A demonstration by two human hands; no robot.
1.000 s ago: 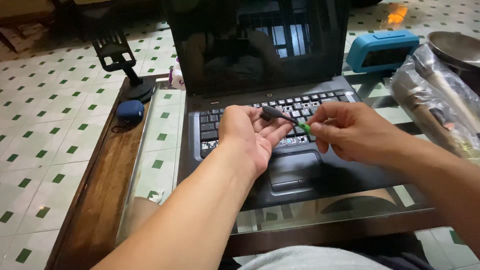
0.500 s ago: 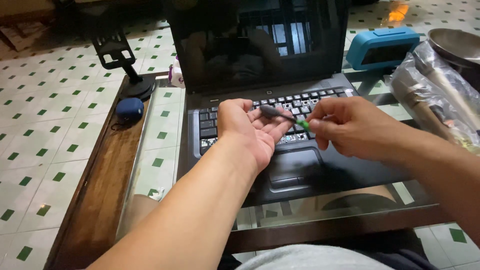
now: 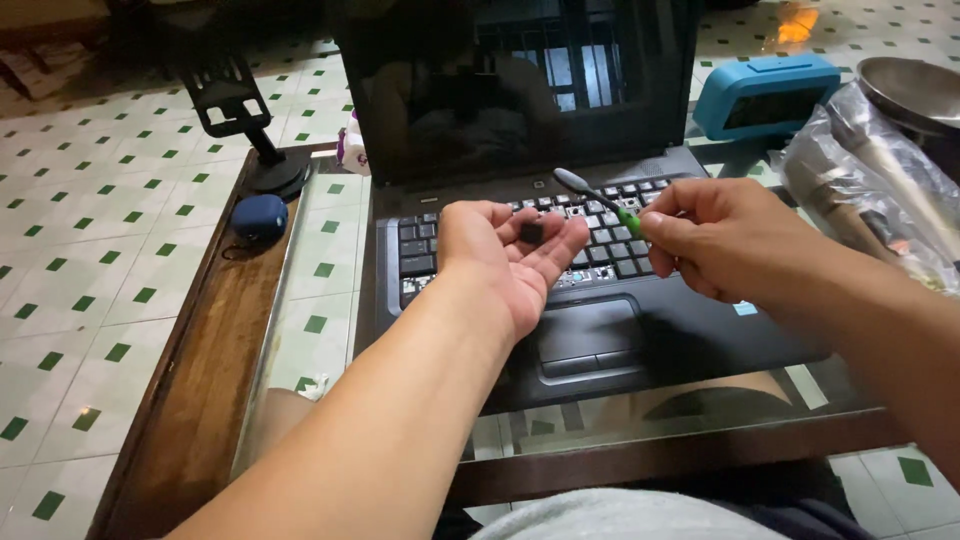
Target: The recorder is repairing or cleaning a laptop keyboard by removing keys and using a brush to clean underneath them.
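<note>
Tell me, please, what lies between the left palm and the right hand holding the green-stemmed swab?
In the head view, only laptop keys show between the left hand and right hand. The cotton swab points left above the gap.

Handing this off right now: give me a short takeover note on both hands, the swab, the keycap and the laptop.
Left hand: open, palm up over the keyboard, a small black keycap resting loose on its fingers.
Right hand: pinching the green stem of a cotton swab, grey tip pointing up-left above the keys, not touching the keycap.
Laptop: open on the glass-topped table, screen dark.
Done: one keycap is off and in hand.
Left: the keycap is not back on the keyboard; which slot it came from cannot be told.
</note>
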